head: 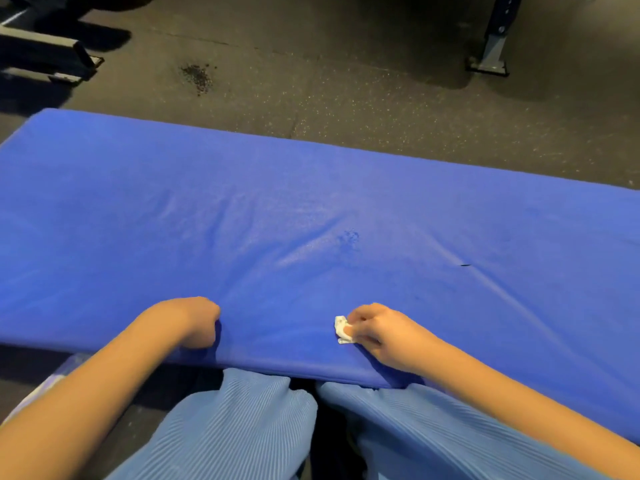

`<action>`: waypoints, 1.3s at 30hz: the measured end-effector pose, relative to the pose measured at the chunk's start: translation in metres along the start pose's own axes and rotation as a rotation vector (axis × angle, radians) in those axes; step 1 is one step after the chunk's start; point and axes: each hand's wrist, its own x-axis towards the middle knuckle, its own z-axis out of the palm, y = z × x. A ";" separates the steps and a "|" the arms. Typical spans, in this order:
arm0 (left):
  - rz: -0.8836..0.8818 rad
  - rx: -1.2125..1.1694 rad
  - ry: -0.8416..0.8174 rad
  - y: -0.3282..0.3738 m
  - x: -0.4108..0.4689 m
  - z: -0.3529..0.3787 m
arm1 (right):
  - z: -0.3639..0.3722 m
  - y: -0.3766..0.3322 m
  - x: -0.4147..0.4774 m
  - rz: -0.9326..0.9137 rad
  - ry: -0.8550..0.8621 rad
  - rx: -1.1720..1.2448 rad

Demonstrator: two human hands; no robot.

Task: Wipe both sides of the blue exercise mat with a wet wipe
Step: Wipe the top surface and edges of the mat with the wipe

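Wipe [343,330] in right hand [379,332], on mat [311,202]

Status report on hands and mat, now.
Left hand fisted, resting on the padded blue exercise mat. Right hand pinches the crumpled white wet wipe on the mat. Mat flat on speckled dark rubber floor; nothing in the way.

My mat [311,188] is a solid royal blue, with a darker blotch [348,237] near its middle and a short black mark [465,265] toward its right end. My wet wipe [342,330] is white. My trousers [242,427] are pale blue with fine ribbed stripes. The floor [346,98] is dark grey, flecked with pale specks.
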 end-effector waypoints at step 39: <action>0.127 -0.516 0.597 0.067 0.086 0.034 | 0.028 0.020 0.105 0.049 0.117 0.041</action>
